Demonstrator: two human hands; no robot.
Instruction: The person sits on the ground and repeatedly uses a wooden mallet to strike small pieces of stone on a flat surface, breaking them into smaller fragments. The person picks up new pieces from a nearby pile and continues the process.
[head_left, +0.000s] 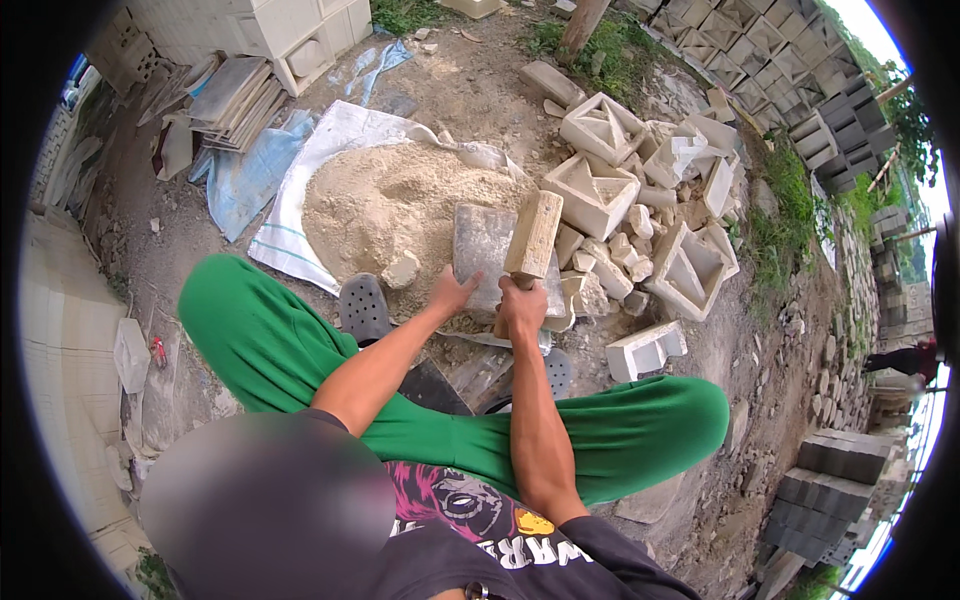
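My right hand point(523, 305) is closed round the handle of a wooden mallet, just below its blocky head point(534, 235). The mallet head stands over the right part of a flat grey slab point(480, 245). At the slab's left edge, my left hand point(455, 292) grips it, with some fingers hidden. Under and behind the slab lies a heap of pale crushed stone or sand point(370, 205) on a white woven sheet point(275, 245). A pale lump point(401, 270) rests on the heap's near side, left of the slab.
Broken cream blocks point(592, 195) and rubble pile up to the right. One block piece point(646, 350) lies nearer my right knee. Stacked boards point(235, 105) and a blue sheet point(245, 175) are at the far left. Grey blocks point(820, 490) stand lower right; a distant person point(900, 360) is beyond.
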